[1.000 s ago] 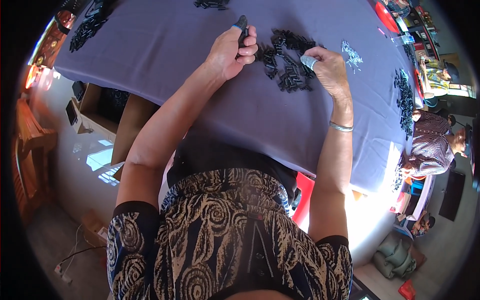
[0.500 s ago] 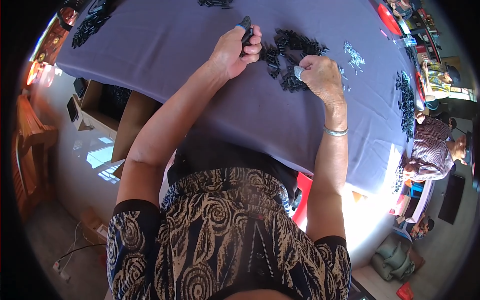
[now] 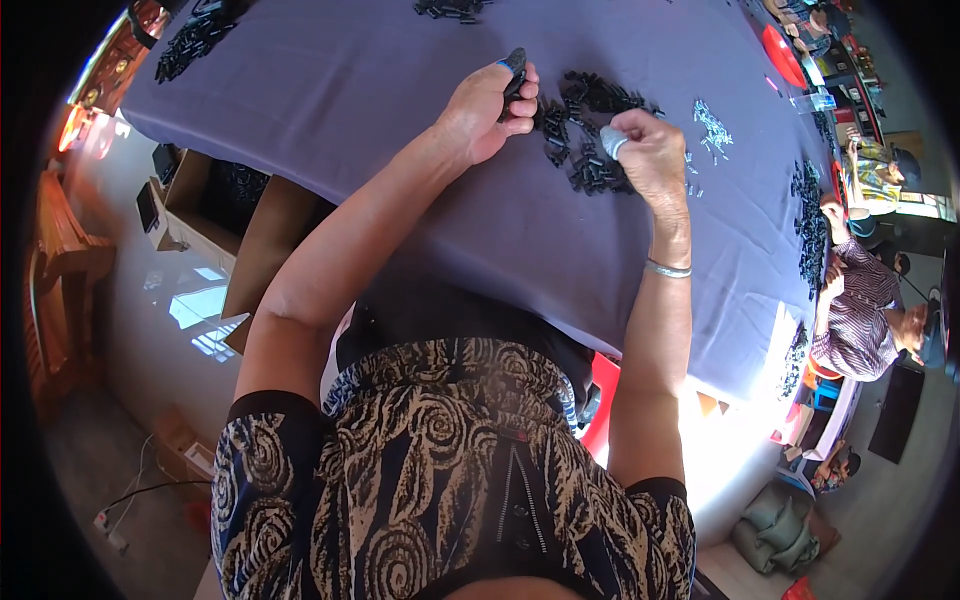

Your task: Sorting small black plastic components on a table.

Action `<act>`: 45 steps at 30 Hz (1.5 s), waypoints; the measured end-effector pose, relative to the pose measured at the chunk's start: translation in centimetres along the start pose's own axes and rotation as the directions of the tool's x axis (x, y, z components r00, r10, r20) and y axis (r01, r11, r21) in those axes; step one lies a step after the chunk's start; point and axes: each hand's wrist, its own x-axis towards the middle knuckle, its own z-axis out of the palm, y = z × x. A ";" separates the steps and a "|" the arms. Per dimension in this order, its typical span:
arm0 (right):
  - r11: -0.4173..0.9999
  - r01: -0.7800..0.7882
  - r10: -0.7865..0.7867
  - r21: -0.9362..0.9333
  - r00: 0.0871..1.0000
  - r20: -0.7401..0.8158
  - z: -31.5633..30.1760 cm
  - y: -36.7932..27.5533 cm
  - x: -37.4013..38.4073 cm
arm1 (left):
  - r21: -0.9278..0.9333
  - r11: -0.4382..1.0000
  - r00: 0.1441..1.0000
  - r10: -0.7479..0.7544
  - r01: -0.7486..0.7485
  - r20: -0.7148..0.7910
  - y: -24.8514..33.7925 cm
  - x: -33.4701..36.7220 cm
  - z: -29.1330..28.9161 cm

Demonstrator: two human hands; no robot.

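My left hand (image 3: 490, 108) is raised over the cloth-covered table, its fingers curled round small black cylindrical pieces (image 3: 515, 88). A dark cover sits on that thumb. To its right, my right hand (image 3: 652, 160) is closed in a pinch above the near right side of a loose pile of small black cylindrical pieces (image 3: 597, 175). Its thumb wears a grey cover, and anything between those fingertips is too small to make out. Small silvery pieces (image 3: 712, 130) lie scattered just beyond, to the right of this hand.
More black pieces (image 3: 195, 40) are heaped at the far left and along the right edge (image 3: 810, 225) of the purple-grey tablecloth (image 3: 510, 240). A person in a striped shirt (image 3: 860, 310) works at that right side. An open cardboard box (image 3: 270, 240) stands below the left edge.
The whole view has shifted slightly. My left hand has moved a little right, still closed. My right hand has turned somewhat over the pile, and the striped-shirted person's arm reaches farther over the table.
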 end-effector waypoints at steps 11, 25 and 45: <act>0.966 0.222 -0.212 -0.131 0.974 0.084 5.6 -6.4 2.3 | 0.014 0.999 0.987 -0.046 0.048 -0.155 0.2 -0.1 1.0; 0.933 0.077 -0.003 -0.351 0.978 0.207 2.7 -3.4 0.6 | -0.061 0.996 0.989 -0.059 0.068 0.137 0.2 0.4 -1.1; 0.992 0.066 -0.064 0.106 0.998 -0.021 2.9 -3.1 1.1 | 0.150 0.989 0.996 -0.006 -0.007 0.090 -0.1 0.1 0.1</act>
